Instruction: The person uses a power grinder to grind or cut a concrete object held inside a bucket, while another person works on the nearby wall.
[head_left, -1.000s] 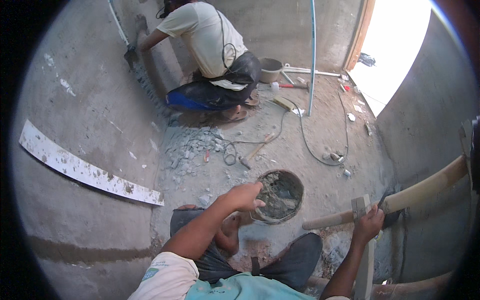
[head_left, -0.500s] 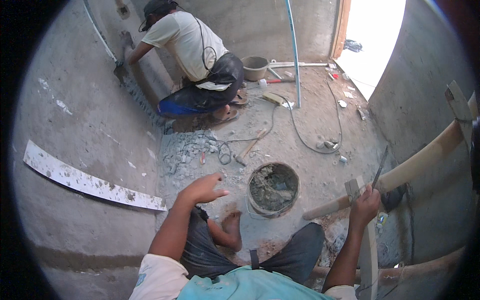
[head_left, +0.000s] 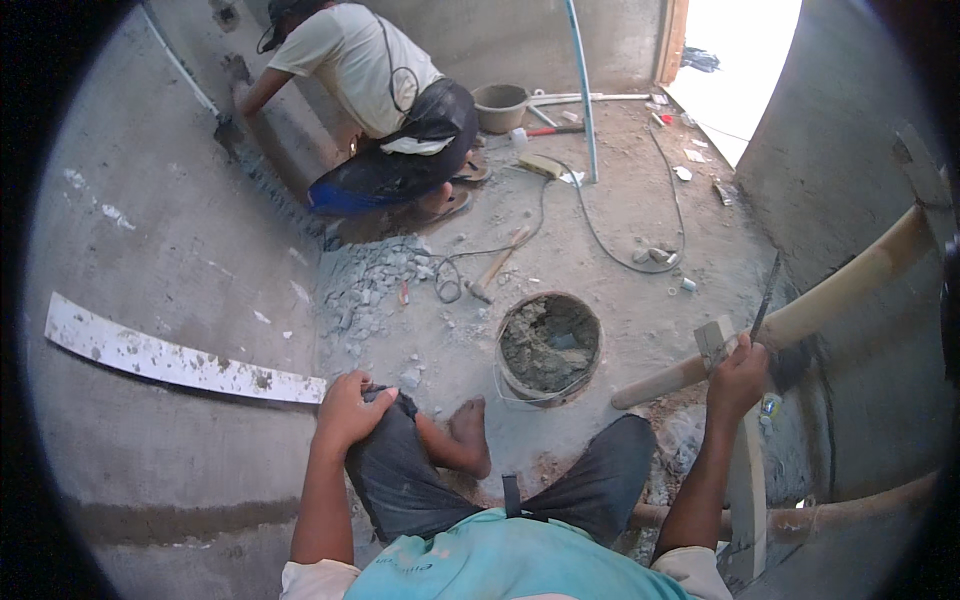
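Tool [head_left: 766,290] with a thin dark blade is held tilted upward in the right hand [head_left: 737,380], fingers closed around it; whether the wooden post [head_left: 716,340] just beside is touched cannot be told. Left hand [head_left: 350,412] is rested on the left knee [head_left: 385,425], fingers loosely spread. Bucket [head_left: 599,345] of grey mortar [head_left: 530,350] is placed on the floor [head_left: 635,300], forward of and between both hands. Hammer [head_left: 503,260] and rubble [head_left: 375,285] are noted beyond; a co-worker [head_left: 370,75] is seen crouched near the left wall [head_left: 150,250]
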